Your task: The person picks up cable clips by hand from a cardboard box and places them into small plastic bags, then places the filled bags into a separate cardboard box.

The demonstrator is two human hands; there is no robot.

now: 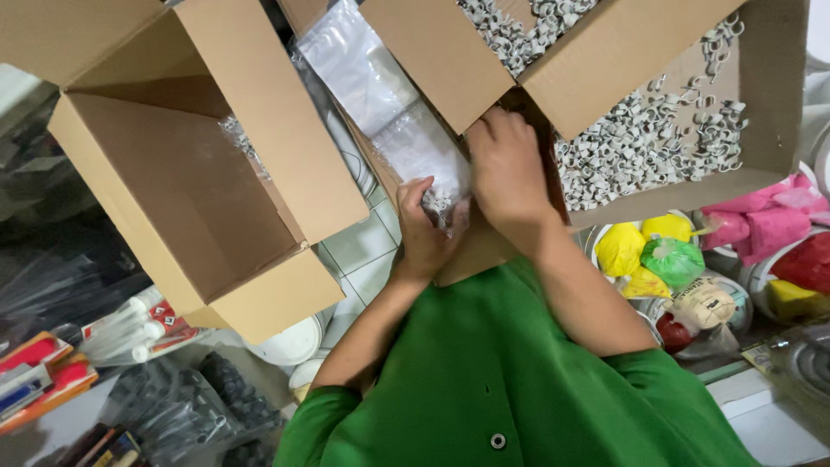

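While left hand (425, 227) pinches clear bag (421, 151) (grip tight), right hand (506, 164) curls w/ it.

below you, a pale tiled floor (359, 251) carries most of it. an open brown cardboard box (199, 199) sits at your left. a second box (683, 112) at your right is loaded with small grey clips (644, 143). white bowls (290, 346) rest near the first box. coloured plastic bags (670, 259), yellow, green and pink, lie under the second box's edge. white tubes (130, 329) lie far left.
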